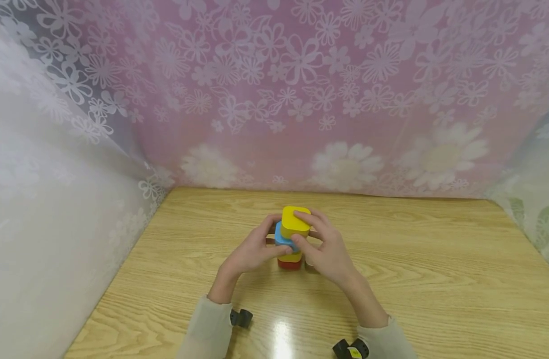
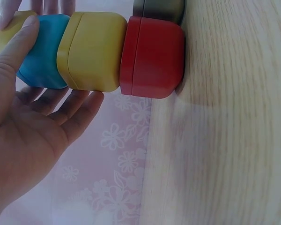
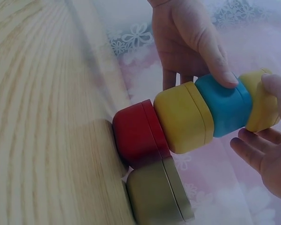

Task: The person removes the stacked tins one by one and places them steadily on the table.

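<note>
A stack of small, lidded, rounded-square boxes stands upright on the table. At its base is a red box (image 2: 154,58), with a yellow box (image 2: 92,51) on it, then a blue box (image 3: 227,105). Another yellow box (image 1: 291,225) tops the stack, turned slightly against the blue one. My left hand (image 1: 253,250) holds the blue box between thumb and fingers, its lower fingers reaching behind the yellow box beneath. With my right hand (image 1: 330,252) I grip the top yellow box by its sides, an index finger lying over its upper face.
An olive-gold box (image 3: 154,192) stands on the table right beside the red one, mostly hidden by my right hand in the head view. The wood-grain table (image 1: 436,259) meets a pink floral curtain (image 1: 274,149) at the back. White patterned sheets (image 1: 68,199) flank it.
</note>
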`<state>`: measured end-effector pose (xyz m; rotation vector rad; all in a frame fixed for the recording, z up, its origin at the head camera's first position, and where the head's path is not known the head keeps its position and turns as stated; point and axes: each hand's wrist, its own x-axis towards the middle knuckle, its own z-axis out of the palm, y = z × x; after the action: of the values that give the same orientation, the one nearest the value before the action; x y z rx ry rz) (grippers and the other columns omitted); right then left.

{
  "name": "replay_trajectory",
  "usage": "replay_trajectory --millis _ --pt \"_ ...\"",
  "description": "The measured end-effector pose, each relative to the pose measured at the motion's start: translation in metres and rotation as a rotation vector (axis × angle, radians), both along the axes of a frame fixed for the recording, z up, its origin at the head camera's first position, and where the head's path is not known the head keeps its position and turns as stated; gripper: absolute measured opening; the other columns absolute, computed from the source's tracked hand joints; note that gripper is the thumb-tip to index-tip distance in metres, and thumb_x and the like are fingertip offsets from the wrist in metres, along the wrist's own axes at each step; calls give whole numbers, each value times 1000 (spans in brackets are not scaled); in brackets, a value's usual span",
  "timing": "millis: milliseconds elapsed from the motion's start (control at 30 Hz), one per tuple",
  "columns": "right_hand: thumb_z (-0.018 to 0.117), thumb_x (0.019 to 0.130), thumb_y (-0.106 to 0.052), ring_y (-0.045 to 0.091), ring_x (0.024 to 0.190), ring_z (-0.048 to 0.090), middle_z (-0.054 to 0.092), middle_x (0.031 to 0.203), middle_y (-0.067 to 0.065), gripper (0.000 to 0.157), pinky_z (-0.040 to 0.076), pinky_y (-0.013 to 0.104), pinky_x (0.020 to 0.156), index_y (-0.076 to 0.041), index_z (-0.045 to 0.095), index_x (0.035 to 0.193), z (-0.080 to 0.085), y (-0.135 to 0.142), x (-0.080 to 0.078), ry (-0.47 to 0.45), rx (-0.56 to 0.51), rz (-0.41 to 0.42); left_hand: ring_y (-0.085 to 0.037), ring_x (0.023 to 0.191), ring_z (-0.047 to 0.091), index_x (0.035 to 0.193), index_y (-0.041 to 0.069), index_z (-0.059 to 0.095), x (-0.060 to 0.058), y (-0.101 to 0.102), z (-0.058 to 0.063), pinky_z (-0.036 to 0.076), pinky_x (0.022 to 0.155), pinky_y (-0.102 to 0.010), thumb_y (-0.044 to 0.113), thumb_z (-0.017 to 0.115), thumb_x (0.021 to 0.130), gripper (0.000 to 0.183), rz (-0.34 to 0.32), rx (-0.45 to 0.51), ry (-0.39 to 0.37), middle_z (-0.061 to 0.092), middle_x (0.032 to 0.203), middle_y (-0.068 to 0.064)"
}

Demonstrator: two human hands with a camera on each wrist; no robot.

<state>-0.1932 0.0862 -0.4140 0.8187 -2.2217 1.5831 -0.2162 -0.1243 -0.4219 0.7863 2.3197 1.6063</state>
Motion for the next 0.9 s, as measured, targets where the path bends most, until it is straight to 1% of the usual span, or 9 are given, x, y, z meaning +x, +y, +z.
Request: replay_trajectory --millis 167,300,533,667,900 --pt "72 91 -7 24 121 54 51 138 9 47 56 43 89 -13 59 136 2 5 0 -1 -13 -10 -18 120 54 147 21 35 -1 1 0 48 101 -37 28 72 93 66 -3 -8 9 47 139 2" --pt "72 91 -6 23 119 55 53 136 6 47 57 44 88 -13 58 135 3 9 0 -21 -23 -10 -18 119 54 146 20 35 -2 1 0 49 100 -36 28 72 93 65 -3 -11 7 48 138 2" --pt "71 90 -1 34 115 59 53 131 13 47 58 37 83 -7 55 134 4 19 -1 -30 -33 26 -20 117 55 145 17 36 1 1 2 51 98 -35 25 71 93 64 -12 3 -2 49 135 -2" --pt "73 89 -1 37 114 61 52 133 14 48 58 33 81 -6 53 132 4 25 -1 -75 -29 41 -22 117 56 146 12 35 1 1 2 51 98 -35 24 71 93 65 -15 7 1 50 135 -4" --pt "76 87 -6 34 114 62 49 137 12 51 59 31 80 -11 50 130 8 33 -1 -182 -5 43 -23 116 55 147 12 34 0 0 0 51 98 -36 25 72 92 68 -9 -2 -7 49 135 -7"
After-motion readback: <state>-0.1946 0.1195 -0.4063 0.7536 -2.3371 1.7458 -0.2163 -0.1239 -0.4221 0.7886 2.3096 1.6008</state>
